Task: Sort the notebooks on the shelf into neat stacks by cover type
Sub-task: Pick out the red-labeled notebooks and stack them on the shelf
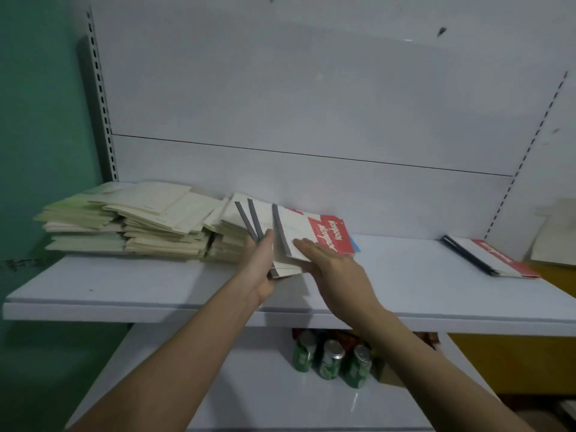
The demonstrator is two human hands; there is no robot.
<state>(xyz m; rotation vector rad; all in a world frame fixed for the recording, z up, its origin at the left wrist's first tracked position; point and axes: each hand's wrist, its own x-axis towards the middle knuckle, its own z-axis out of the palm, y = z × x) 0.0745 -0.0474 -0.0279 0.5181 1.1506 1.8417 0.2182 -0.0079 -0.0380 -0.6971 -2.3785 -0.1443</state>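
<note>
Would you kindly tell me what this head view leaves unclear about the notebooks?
- Red-and-white notebooks: count unclear, fanned under right hand and left hand.
- Cream notebook pile: covers blurred.
- Right stack: title cut off by its angle.

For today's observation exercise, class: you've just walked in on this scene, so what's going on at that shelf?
A person is sorting notebooks on a white shelf. The left hand grips a fanned bunch of grey-spined, red-and-white notebooks, while the right hand lies flat on the top one. A messy pile of cream notebooks sits at the left. A small stack of red-and-white notebooks lies at the right. Green cans stand on the shelf below.
</note>
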